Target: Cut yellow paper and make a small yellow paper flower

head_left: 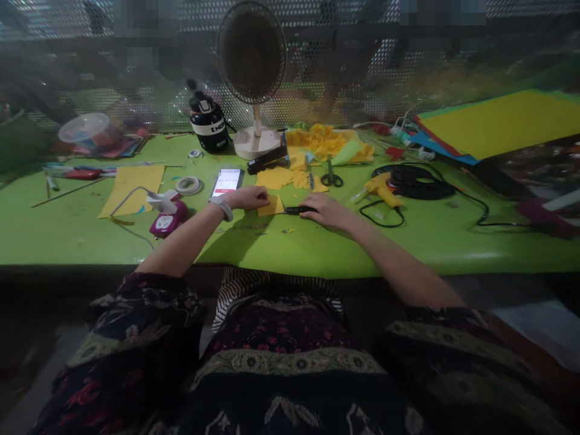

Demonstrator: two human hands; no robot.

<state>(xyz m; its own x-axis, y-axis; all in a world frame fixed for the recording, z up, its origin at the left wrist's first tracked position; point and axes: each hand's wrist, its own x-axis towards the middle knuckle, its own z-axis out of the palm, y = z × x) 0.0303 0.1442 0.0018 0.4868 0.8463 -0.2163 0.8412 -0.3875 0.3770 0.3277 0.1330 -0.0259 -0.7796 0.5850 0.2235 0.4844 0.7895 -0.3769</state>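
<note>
My left hand (249, 197), with a grey watch band at the wrist, has its fingers closed at the upper left edge of a small yellow-orange paper piece (272, 206). My right hand (325, 211) is wrapped around a slim black tool (296, 210), perhaps a cutter. Its tip meets the paper's right edge, low over the table; its exact kind is too dim to make out. Behind the hands lie cut yellow paper pieces (274, 177) and black-handled scissors (332, 176). A lit phone (226, 182) lies just beyond my left wrist.
The green table (290, 251) bears a white fan (257, 144), a black bottle (209, 125), a tape roll (188, 185) and a purple power adapter (168, 221). A yellow glue gun (384, 190) with its cord lies right. Coloured sheets (502, 124) are stacked at far right.
</note>
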